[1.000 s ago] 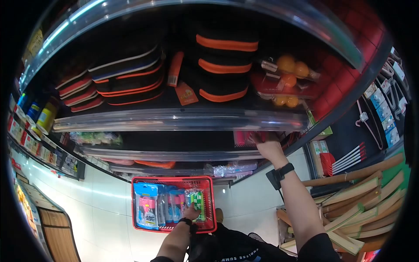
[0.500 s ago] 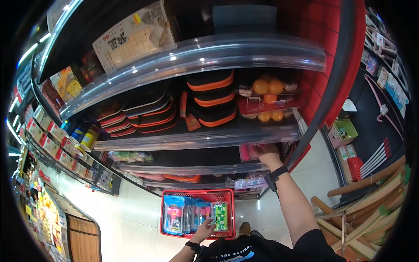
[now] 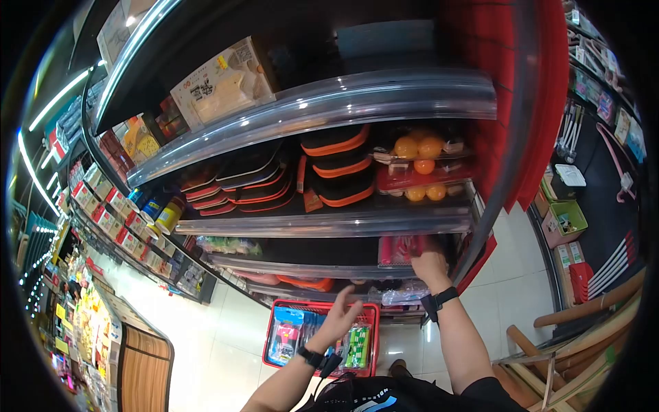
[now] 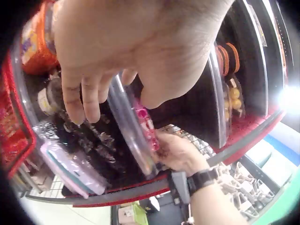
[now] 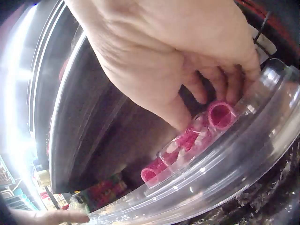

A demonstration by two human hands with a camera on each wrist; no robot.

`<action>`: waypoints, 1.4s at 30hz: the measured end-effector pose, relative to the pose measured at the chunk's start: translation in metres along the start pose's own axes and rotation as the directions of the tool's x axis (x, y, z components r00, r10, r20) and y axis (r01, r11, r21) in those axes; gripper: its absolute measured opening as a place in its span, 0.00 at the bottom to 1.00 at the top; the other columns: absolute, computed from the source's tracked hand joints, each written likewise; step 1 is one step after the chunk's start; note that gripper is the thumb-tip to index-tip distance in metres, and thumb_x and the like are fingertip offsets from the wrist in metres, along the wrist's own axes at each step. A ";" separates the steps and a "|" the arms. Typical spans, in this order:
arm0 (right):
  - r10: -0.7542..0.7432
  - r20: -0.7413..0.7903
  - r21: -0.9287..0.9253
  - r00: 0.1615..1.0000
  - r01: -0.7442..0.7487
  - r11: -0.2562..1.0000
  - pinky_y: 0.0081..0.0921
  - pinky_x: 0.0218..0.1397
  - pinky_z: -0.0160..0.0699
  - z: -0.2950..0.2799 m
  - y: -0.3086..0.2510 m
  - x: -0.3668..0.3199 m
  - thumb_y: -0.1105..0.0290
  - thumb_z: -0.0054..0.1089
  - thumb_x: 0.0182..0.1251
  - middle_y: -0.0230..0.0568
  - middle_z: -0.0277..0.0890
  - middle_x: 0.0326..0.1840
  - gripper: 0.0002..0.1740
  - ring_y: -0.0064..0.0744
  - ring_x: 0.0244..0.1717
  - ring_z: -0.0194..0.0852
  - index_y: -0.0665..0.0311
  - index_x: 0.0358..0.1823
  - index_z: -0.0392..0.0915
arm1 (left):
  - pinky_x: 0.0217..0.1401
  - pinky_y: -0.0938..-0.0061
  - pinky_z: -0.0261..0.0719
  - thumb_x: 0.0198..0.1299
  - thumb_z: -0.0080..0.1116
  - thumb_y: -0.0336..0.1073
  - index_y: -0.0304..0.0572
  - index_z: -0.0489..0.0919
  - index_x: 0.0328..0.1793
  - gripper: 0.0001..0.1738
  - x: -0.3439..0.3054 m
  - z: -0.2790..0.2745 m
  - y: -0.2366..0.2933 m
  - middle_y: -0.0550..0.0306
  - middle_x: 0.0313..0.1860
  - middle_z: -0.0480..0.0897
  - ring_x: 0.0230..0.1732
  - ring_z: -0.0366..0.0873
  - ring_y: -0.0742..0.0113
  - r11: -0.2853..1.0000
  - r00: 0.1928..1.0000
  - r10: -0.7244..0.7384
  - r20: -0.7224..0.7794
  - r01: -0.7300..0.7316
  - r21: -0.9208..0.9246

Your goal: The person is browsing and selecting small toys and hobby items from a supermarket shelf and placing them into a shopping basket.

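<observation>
My right hand (image 3: 430, 266) is reaching into a low shelf at its right end. Its thumb and curled fingers grip a clear pack of pink hair rollers (image 5: 187, 140), which lies behind the transparent shelf lip. My left hand (image 3: 335, 323) hangs over the red shopping basket (image 3: 375, 338), fingers loosely extended and holding nothing. In the left wrist view, that hand fills the top, with the rollers beyond its thumb. Blue packs (image 3: 287, 331) with pink contents and a green-and-white pack (image 3: 357, 345) lie in the basket.
Above the rollers, the shelves carry black cases with orange trim (image 3: 343, 168), orange balls in packaging (image 3: 424, 166) and a large box (image 3: 223, 82). Transparent lips (image 3: 322, 225) run along the shelf fronts. Wooden pieces (image 3: 570, 371) lean at the right; a wood-sided display (image 3: 144, 364) stands left.
My left hand has risen from the green-and-white pack in the basket toward the shelf. My right hand stays at the rollers. The head view has tilted upward and shifted left.
</observation>
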State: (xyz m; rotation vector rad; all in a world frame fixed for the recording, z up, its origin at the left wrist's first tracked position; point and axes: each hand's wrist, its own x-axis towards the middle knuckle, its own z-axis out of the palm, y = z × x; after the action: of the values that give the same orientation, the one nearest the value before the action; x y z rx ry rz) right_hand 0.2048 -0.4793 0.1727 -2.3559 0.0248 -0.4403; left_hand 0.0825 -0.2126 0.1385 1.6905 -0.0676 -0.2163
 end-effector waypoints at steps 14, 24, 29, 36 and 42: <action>0.164 0.134 -0.026 0.977 -0.162 0.986 0.50 0.62 0.78 0.020 0.022 0.006 0.51 0.64 0.64 0.59 0.79 0.58 0.31 0.64 0.58 0.78 0.59 0.65 0.73 | 0.67 0.41 0.71 0.63 0.57 0.54 0.45 0.72 0.72 0.35 0.140 0.041 0.055 0.31 0.55 0.83 0.62 0.78 0.31 0.622 0.997 0.063 -0.036 -0.011 0.783; 0.124 -0.063 0.154 0.990 -0.113 0.982 0.52 0.58 0.79 0.023 0.001 0.009 0.62 0.68 0.60 0.60 0.82 0.51 0.25 0.63 0.55 0.79 0.63 0.57 0.77 | 0.46 0.73 0.78 0.63 0.65 0.29 0.38 0.70 0.70 0.29 0.134 0.039 0.077 0.54 0.52 0.80 0.45 0.78 0.67 0.999 0.976 0.000 -0.219 0.009 0.043; 0.135 -0.037 0.337 0.990 -0.114 0.935 0.47 0.64 0.76 -0.009 -0.020 -0.006 0.63 0.68 0.58 0.62 0.80 0.55 0.30 0.62 0.59 0.77 0.65 0.63 0.75 | 0.43 0.68 0.78 0.64 0.63 0.27 0.40 0.63 0.74 0.33 0.125 0.022 0.081 0.53 0.49 0.79 0.43 0.77 0.64 0.947 0.974 -0.159 -0.161 0.105 -0.305; 0.100 -0.045 0.428 0.994 -0.071 0.901 0.40 0.71 0.71 -0.045 -0.063 -0.087 0.61 0.69 0.62 0.59 0.75 0.66 0.34 0.54 0.68 0.73 0.70 0.67 0.72 | 0.66 0.59 0.78 0.65 0.63 0.25 0.38 0.51 0.80 0.42 0.051 0.005 0.085 0.48 0.64 0.75 0.63 0.77 0.60 0.754 0.972 -0.231 0.053 0.213 -0.622; -0.012 0.019 0.359 1.000 0.004 0.933 0.38 0.72 0.69 -0.050 -0.099 -0.179 0.65 0.71 0.62 0.56 0.70 0.70 0.35 0.49 0.72 0.69 0.69 0.69 0.69 | 0.68 0.60 0.79 0.67 0.61 0.24 0.38 0.60 0.76 0.34 -0.029 -0.021 0.066 0.48 0.65 0.77 0.65 0.78 0.58 0.747 0.974 -0.130 0.184 0.218 -0.628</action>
State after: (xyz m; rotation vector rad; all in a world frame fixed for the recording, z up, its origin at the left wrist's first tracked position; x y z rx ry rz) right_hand 0.0093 -0.4145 0.2179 -1.9995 -0.0702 -0.3877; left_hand 0.0637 -0.1959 0.2092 0.9801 0.0678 -0.4382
